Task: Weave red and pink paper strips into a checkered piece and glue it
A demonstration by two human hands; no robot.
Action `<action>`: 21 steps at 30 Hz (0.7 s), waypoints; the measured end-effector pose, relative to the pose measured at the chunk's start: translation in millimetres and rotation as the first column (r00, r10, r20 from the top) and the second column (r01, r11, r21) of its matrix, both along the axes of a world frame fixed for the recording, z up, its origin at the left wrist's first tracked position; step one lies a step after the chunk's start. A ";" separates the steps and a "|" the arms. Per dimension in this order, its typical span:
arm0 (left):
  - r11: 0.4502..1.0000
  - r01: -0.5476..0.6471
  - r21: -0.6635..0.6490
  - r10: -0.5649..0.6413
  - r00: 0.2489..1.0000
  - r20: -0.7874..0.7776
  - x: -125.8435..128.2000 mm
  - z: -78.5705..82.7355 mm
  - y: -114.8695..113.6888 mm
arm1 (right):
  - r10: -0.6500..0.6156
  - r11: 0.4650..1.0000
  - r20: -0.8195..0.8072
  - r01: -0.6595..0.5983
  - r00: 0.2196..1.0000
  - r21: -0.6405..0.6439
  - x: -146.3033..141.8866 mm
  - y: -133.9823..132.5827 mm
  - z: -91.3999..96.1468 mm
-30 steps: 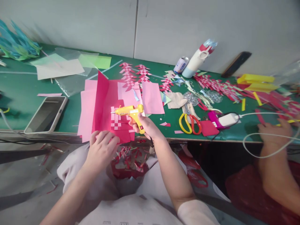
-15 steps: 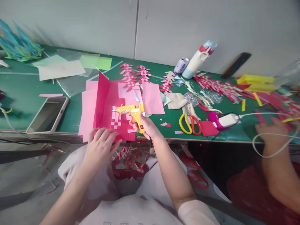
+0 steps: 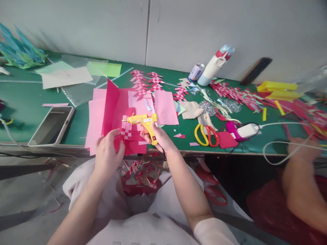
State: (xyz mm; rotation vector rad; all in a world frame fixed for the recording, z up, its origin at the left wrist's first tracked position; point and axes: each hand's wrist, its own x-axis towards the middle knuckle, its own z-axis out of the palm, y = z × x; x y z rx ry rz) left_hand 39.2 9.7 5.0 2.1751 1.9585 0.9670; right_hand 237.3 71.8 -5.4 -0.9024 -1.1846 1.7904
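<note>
My right hand (image 3: 158, 137) is wrapped round the grip of a yellow glue gun (image 3: 142, 119), its nozzle pointing left over a woven piece of pink and red paper strips (image 3: 127, 132). My left hand (image 3: 108, 151) pinches the lower left edge of that woven piece, lifting it a little off the green table (image 3: 22, 102). Beneath lie sheets of red and pink paper (image 3: 112, 105).
A phone (image 3: 51, 125) lies at the left by the table edge. Scissors with yellow and red handles (image 3: 206, 133), a pink-and-white glue gun (image 3: 242, 130) with its cable, a bottle (image 3: 212, 66) and several woven pieces sit to the right. Another person's hand (image 3: 301, 149) works at the far right.
My left hand rose from pressing flat on the paper to gripping the woven piece's edge. The glue gun stayed almost still. The other person's hand moved, now blurred.
</note>
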 end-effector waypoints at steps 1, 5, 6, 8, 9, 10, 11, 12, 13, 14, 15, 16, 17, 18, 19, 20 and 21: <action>1.000 -0.013 -0.005 0.013 0.999 0.039 1.3 0.9 0.6 | -0.002 1.000 -0.004 0.002 1.000 -0.009 0.0 -0.3 1.0; 0.995 -0.062 -0.079 0.073 0.988 0.138 7.2 0.5 3.7 | -0.004 1.000 -0.041 0.004 0.999 -0.013 1.0 -2.1 5.8; 0.993 -0.068 -0.098 0.083 0.984 0.160 9.2 -0.3 4.6 | -0.003 1.000 -0.035 0.002 0.999 -0.016 1.4 -2.5 6.6; 0.990 -0.074 -0.122 0.097 0.976 0.194 14.2 -1.8 6.2 | 0.007 1.000 -0.004 -0.007 1.000 -0.025 2.2 -2.7 6.9; 0.988 -0.083 -0.129 0.108 0.973 0.204 17.0 -2.3 6.8 | 0.010 1.000 0.006 -0.010 1.000 -0.025 2.4 -2.5 6.1; 0.986 -0.095 -0.136 0.123 0.970 0.209 19.8 -2.6 7.2 | 0.011 1.000 0.007 -0.011 1.000 -0.022 2.4 -2.0 4.7; 0.983 -0.112 -0.145 0.141 0.967 0.212 22.5 -2.8 7.6 | 0.011 1.000 -0.003 -0.011 1.000 -0.017 2.2 -1.4 2.8; 0.980 -0.129 -0.154 0.160 0.964 0.210 24.8 -2.9 7.9 | 0.009 1.000 -0.018 -0.010 1.000 -0.010 1.9 -0.8 0.7; 0.976 -0.144 -0.162 0.176 0.962 0.207 26.6 -3.1 8.2 | 0.007 1.000 -0.036 -0.007 0.999 -0.002 1.4 -0.1 -1.4; 0.974 -0.152 -0.166 0.184 0.962 0.203 27.8 -3.2 8.5 | 0.005 1.000 -0.052 -0.005 0.999 0.005 0.9 0.4 -3.3; 0.974 -0.152 -0.168 0.184 0.962 0.200 28.4 -3.4 8.7 | 0.004 1.000 -0.062 -0.003 0.998 0.009 0.4 0.9 -4.8; 0.975 -0.149 -0.167 0.181 0.963 0.198 28.5 -3.5 9.0 | 0.001 1.000 -0.065 0.000 0.998 0.008 -0.1 1.1 -5.9; 0.976 -0.143 -0.164 0.175 0.964 0.199 28.1 -3.4 9.1 | -0.004 1.000 -0.063 0.004 0.998 0.006 -0.4 1.3 -6.6; 0.977 -0.136 -0.163 0.168 0.965 0.202 27.2 -3.2 9.2 | -0.008 1.000 -0.057 0.008 0.998 0.000 -0.7 1.3 -6.9; 0.978 -0.129 -0.166 0.162 0.965 0.205 26.1 -2.6 9.0 | -0.013 1.000 -0.052 0.013 0.999 -0.005 -0.9 1.3 -6.9; 0.977 -0.122 -0.175 0.158 0.966 0.206 24.8 -1.8 8.7 | -0.016 1.000 -0.047 0.016 0.999 -0.010 -1.0 1.2 -6.7; 0.975 -0.118 -0.190 0.156 0.966 0.204 23.4 -0.6 8.1 | -0.018 1.000 -0.045 0.017 0.999 -0.012 -1.1 1.1 -6.3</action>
